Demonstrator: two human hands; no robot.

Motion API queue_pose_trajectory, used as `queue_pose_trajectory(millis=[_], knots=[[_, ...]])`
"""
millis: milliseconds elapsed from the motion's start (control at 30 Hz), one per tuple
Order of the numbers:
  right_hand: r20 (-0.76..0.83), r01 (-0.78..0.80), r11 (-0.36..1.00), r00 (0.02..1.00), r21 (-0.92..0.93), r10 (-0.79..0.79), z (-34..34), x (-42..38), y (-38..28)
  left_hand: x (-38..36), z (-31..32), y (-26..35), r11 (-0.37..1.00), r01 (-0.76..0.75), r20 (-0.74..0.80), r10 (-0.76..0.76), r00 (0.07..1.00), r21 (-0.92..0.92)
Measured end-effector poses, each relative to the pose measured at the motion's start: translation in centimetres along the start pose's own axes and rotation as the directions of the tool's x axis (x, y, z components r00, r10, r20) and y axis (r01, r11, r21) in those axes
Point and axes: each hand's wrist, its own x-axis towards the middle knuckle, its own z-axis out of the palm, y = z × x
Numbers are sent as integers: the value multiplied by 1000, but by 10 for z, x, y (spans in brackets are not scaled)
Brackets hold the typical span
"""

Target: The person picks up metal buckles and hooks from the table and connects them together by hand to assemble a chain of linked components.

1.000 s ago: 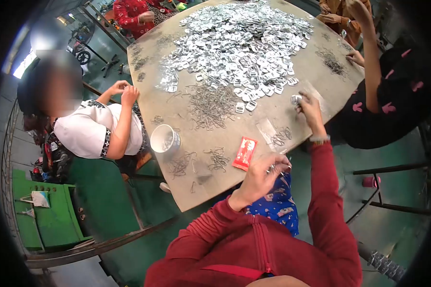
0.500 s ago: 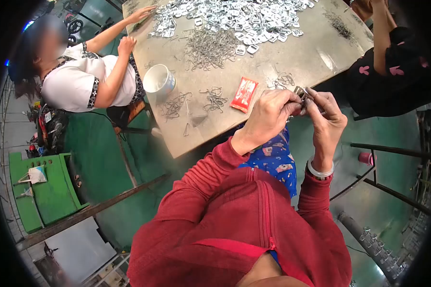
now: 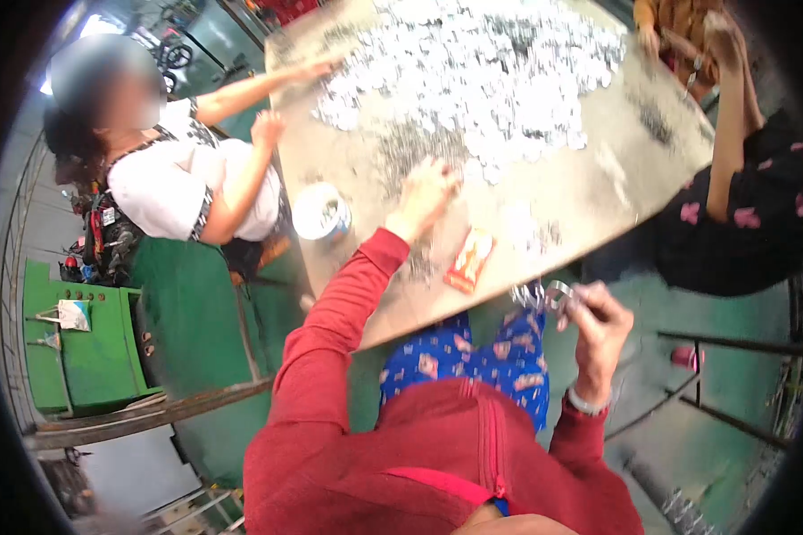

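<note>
My left hand (image 3: 426, 198) is stretched over the table at the near edge of a pile of bent wire pieces (image 3: 410, 147). Its blurred fingers look apart, and I see nothing held in them. Off the table's front edge, my right hand (image 3: 600, 323) pinches a shiny metal buckle (image 3: 559, 294) between thumb and fingers. More bright metal (image 3: 528, 294) shows beside that buckle, too smeared to make out. Silver buckles (image 3: 500, 80) lie heaped across the far part of the table. A red packet (image 3: 469, 260) lies between my hands.
A white tub (image 3: 321, 212) stands at the table's (image 3: 375, 316) left edge. A small wire cluster (image 3: 656, 125) lies at the right. One person in a white top (image 3: 165, 192) sits at the left, another in black (image 3: 740, 218) at the right.
My hands have come apart: the left has moved away and to the left over the wire pile, while the right has dropped lower, holding the buckle. The view has shifted and blurred.
</note>
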Motion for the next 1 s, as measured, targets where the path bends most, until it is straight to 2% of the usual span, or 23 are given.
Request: queue_pose_trajectory(millis=[67, 133, 200, 267, 367, 400, 467, 500, 600, 633, 733, 767, 867, 967, 1000], knots=[[-18, 16, 1000, 1000, 25, -16, 1, 0, -4, 1, 23, -22, 990, -93, 51, 88, 995, 106], [-30, 17, 995, 999, 102, -14, -1, 0, 2, 3, 19, -22, 968, -181, 51, 174, 983, 176], [-33, 31, 996, 999, 89, -28, 0, -1, 2, 0, 13, -17, 929, -235, 73, 223, 972, 286], [-31, 41, 997, 999, 64, -39, 0, -3, 2, -4, 5, -12, 974, -158, 59, 150, 987, 165], [-79, 60, 998, 995, 36, -57, -1, -7, 1, -5, -15, -9, 978, 159, -28, -164, 986, -134], [-102, 65, 997, 993, 33, -62, 0, -9, 0, -6, -20, -9, 958, 215, -41, -227, 973, -187], [-114, 32, 998, 993, 52, -26, 1, -15, -3, -4, -30, -14, 901, 321, -58, -351, 935, -291], [-110, 34, 998, 994, 60, -27, 3, -17, -7, -5, -17, -33, 911, 257, -148, -316, 937, -323], [-103, 42, 994, 994, 102, -31, 7, -25, -8, -18, 14, -89, 902, 305, -78, -343, 936, -306], [-102, 54, 992, 994, 117, -42, 7, -26, -9, -15, 11, -97, 803, 464, 80, -470, 879, -375], [-102, 30, 996, 995, 87, -21, 8, -31, -12, -5, -17, -87, 876, 433, 41, -434, 900, -214], [-104, 29, 996, 994, 85, -20, 9, -33, -13, -7, -23, -84, 938, 345, -41, -344, 938, 26], [-80, 71, 997, 994, 39, -68, 9, -35, -12, 3, -36, -75, 899, 420, -166, -398, 902, 128], [-97, 100, 990, 989, -103, -110, 12, -37, -21, 9, -48, -50, 961, 270, -150, -277, 949, -68], [-104, 102, 989, 988, -107, -113, 10, -37, -17, 11, -66, -16, 857, 381, 32, -395, 918, -347]])
